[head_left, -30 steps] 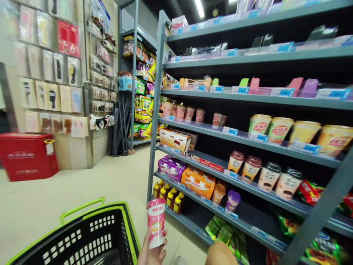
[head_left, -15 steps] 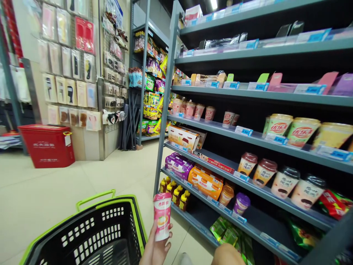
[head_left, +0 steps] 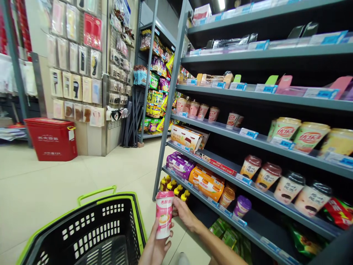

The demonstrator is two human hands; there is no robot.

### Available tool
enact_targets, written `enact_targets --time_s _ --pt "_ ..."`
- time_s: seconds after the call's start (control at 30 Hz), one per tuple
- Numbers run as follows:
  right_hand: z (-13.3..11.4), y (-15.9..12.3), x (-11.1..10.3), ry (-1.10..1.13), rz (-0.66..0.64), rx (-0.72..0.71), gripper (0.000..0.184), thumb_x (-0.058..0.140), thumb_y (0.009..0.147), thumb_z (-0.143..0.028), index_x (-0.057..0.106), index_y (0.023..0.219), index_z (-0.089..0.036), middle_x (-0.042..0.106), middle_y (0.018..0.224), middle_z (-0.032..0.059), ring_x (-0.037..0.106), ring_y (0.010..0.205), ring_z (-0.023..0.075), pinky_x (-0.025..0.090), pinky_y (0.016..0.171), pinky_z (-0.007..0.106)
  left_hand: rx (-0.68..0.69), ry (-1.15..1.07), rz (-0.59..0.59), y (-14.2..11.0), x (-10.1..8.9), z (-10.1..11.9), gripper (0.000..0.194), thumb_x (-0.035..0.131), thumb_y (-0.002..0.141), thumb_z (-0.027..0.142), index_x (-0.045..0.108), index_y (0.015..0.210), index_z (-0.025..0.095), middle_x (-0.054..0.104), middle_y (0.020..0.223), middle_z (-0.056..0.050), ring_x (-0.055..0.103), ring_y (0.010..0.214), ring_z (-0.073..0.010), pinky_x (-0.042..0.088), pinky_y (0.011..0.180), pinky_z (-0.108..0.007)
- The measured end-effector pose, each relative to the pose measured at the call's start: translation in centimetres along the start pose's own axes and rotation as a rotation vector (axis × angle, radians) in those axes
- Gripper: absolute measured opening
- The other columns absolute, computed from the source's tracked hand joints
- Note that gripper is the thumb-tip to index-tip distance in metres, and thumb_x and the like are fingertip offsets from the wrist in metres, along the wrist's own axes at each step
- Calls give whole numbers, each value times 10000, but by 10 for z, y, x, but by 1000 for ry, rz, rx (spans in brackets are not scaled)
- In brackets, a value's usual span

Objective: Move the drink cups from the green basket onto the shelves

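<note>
- Head view: the left hand (head_left: 160, 247) has its fingers clamped round a pink-and-white tapered cup with a pink lid (head_left: 164, 217), nearly upright in the near middle.
- The right hand (head_left: 188, 214) reaches in from the right, fingertips at the cup's upper right side; whether they press on it or only sit beside it, I cannot tell.
- Just left stands a black plastic shopping basket with a lime-green rim (head_left: 96, 226); beyond, to the right, rises a grey metal shelf unit (head_left: 179, 51) with yellow-capped bottles (head_left: 178, 190) low down.
- Squeezing too hard could dent the cup, if its wall is thin.
- A sideways push from the right fingers could tip it, since only the left hand visibly supports it.
</note>
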State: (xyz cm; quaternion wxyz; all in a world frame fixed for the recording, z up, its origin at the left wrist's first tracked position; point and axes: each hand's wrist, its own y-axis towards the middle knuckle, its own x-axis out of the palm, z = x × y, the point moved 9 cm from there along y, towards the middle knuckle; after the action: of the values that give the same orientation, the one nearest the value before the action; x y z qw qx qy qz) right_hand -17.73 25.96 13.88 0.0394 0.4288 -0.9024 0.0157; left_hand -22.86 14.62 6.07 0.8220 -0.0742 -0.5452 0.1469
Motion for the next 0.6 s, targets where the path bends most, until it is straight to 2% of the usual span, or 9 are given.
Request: enact_targets --time_s 0.07,0.13,0.27,0.4,0.5,0.6 --pt "3 -14 2 2 2 8 1090 723 883 -963 488 1562 -142 643 1255 138 677 1052 146 583 947 261 -36 10 -9 2 -7 -9 973 1060 827 579 564 1536 136 722 1231 -164 654 861 -204 459 587 -240" --pt "11 -23 -1 34 7 29 1216 812 826 -930 372 1648 -150 651 1207 119 672 1022 135 564 940 245 -90 32 -7 -1 -9 -18 971 1047 827 612 578 1534 138 724 1276 -179 662 880 -207 469 608 -249" --pt "16 -24 -12 54 -27 57 1313 880 809 -862 280 1704 -111 667 1128 109 679 965 125 562 939 247 -129 71 0 -12 -5 -26 831 941 930 668 650 1501 139 712 1367 -194 679 925 -202 482 638 -244" --pt "9 -14 -21 71 -55 28 1348 920 803 -802 221 1728 -115 675 1219 153 724 1019 172 589 925 265 -65 84 -6 -10 -7 -18 678 894 993 581 679 1474 154 694 1436 -199 701 962 -239 455 611 -241" --pt "19 -11 -28 98 -32 17 1345 914 815 -796 205 1732 -114 670 1251 164 734 1041 185 601 923 274 -89 100 37 1 -22 -18 751 829 1009 493 555 1624 160 693 1449 -214 722 1019 -301 473 606 -280" --pt "40 -13 -37 111 16 42 1335 895 821 -821 223 1733 -116 673 1206 141 721 1001 164 608 902 274 -188 68 83 11 -40 -30 818 719 1041 421 392 1731 128 705 1429 -219 713 927 -304 470 547 -299"
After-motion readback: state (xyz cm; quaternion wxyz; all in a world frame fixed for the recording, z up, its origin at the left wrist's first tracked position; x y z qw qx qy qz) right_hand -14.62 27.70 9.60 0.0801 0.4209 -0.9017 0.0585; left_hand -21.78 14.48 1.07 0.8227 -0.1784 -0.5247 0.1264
